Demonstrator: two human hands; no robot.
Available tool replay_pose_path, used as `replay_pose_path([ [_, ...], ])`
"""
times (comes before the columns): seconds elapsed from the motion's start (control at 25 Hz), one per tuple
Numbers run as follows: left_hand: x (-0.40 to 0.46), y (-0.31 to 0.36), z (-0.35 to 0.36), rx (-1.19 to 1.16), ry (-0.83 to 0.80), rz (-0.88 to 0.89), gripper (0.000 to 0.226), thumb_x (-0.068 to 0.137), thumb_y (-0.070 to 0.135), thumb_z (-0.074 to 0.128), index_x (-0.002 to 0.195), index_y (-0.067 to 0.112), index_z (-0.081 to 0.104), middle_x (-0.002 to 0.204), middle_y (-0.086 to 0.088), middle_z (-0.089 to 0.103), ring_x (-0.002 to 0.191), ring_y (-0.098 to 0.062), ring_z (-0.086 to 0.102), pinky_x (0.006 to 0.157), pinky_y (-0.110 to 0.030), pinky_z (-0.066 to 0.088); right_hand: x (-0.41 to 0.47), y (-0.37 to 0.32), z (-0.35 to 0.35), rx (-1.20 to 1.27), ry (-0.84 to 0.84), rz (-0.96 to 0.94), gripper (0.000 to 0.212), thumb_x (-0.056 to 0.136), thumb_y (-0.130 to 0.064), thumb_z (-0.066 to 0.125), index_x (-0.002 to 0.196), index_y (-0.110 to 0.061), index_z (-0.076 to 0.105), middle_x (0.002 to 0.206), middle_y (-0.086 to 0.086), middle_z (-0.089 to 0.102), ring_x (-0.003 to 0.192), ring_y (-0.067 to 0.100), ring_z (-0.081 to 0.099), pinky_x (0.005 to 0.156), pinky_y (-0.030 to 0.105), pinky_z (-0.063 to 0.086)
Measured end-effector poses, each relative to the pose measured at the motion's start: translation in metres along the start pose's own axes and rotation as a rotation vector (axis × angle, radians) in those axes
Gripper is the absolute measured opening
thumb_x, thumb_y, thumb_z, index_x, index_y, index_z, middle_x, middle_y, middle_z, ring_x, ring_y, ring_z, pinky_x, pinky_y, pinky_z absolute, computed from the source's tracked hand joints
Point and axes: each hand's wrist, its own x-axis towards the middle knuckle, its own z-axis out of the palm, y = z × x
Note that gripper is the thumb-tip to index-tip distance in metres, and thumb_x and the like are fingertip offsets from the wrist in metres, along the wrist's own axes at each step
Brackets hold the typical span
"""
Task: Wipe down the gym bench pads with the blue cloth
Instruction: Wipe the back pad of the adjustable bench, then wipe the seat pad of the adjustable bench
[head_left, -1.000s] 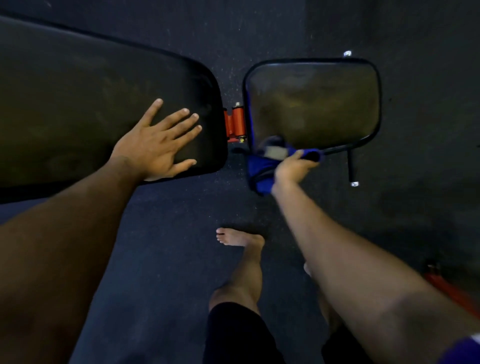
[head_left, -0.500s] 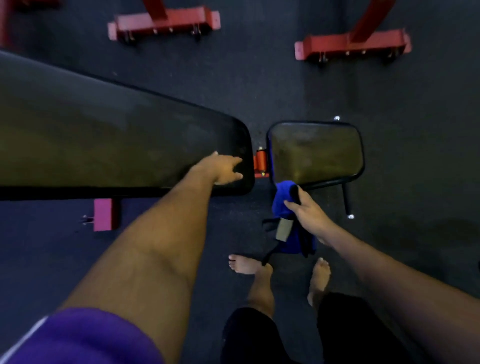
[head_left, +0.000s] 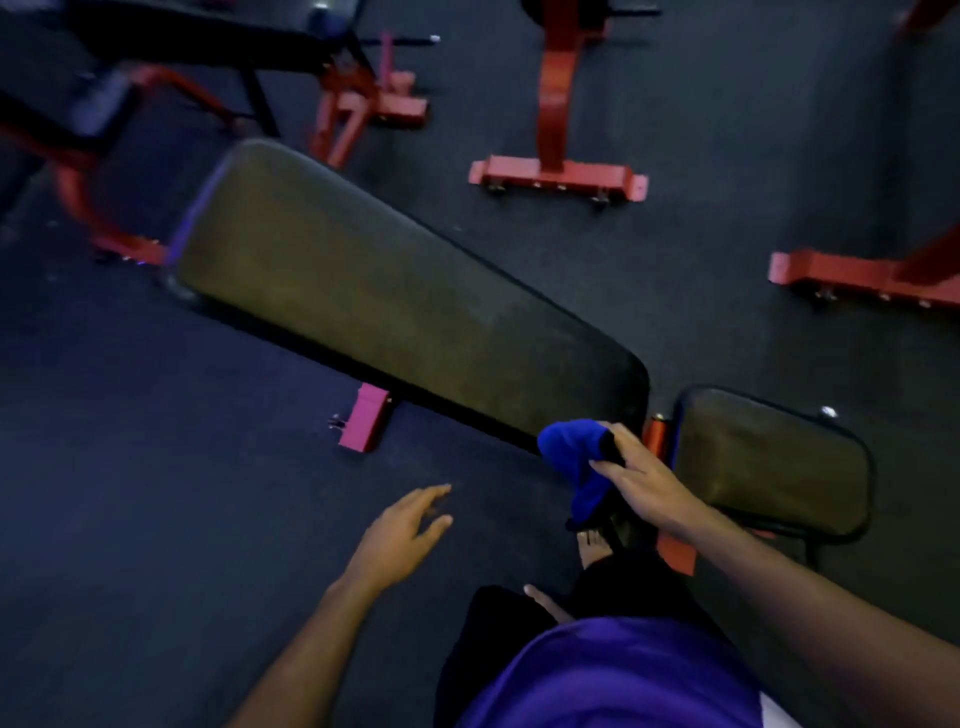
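Note:
The long black back pad (head_left: 395, 296) of the gym bench runs from upper left to lower right. The smaller seat pad (head_left: 769, 462) sits just right of it, joined by a red hinge (head_left: 655, 435). My right hand (head_left: 641, 480) holds the bunched blue cloth (head_left: 576, 462) at the near corner of the long pad, by the gap between the pads. My left hand (head_left: 402, 535) hovers over the floor in front of the bench, fingers spread and relaxed, touching nothing.
A pink-red bench foot (head_left: 366, 423) sticks out under the long pad. Red machine bases (head_left: 558, 179) (head_left: 862, 280) stand on the dark rubber floor behind the bench. Another bench frame (head_left: 208, 52) is at top left. My bare feet are below the cloth.
My left hand came off the long pad and now hangs above the floor. My right hand lifted the cloth from beside the seat pad to the long pad's corner. The view pulled back.

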Motion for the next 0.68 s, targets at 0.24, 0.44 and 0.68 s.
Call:
replay_pose_path([
  [0.24, -0.022, -0.057, -0.038, -0.285, 0.336, -0.143, 0.05, 0.096, 0.038, 0.065, 0.142, 0.022, 0.057, 0.131, 0.01, 0.059, 0.111, -0.003, 0.065, 0.099, -0.029, 0.051, 0.069, -0.084, 0.077, -0.31, -0.415, -0.169, 0.046, 0.089, -0.008, 0.057, 0.124, -0.04, 0.055, 0.114, -0.014, 0.066, 0.111, 0.001, 0.059, 0.098, 0.028, 0.045],
  [0.44, -0.061, -0.133, -0.037, -0.393, 0.35, -0.213, 0.045, 0.099, 0.025, 0.067, 0.142, 0.024, 0.055, 0.129, 0.013, 0.058, 0.113, 0.0, 0.062, 0.102, -0.026, 0.05, 0.109, -0.127, 0.179, -0.442, -0.533, -0.3, 0.044, 0.084, -0.002, 0.055, 0.123, -0.023, 0.06, 0.114, -0.005, 0.058, 0.111, 0.0, 0.055, 0.102, 0.017, 0.038],
  [0.68, -0.136, -0.288, -0.084, -0.409, 0.39, -0.418, 0.042, 0.097, 0.026, 0.069, 0.138, 0.021, 0.06, 0.13, 0.009, 0.064, 0.112, 0.002, 0.062, 0.09, -0.002, 0.039, 0.151, -0.197, 0.312, -0.445, -0.487, -0.373, 0.043, 0.08, -0.001, 0.054, 0.116, -0.022, 0.064, 0.112, -0.01, 0.067, 0.108, -0.004, 0.059, 0.095, 0.015, 0.043],
])
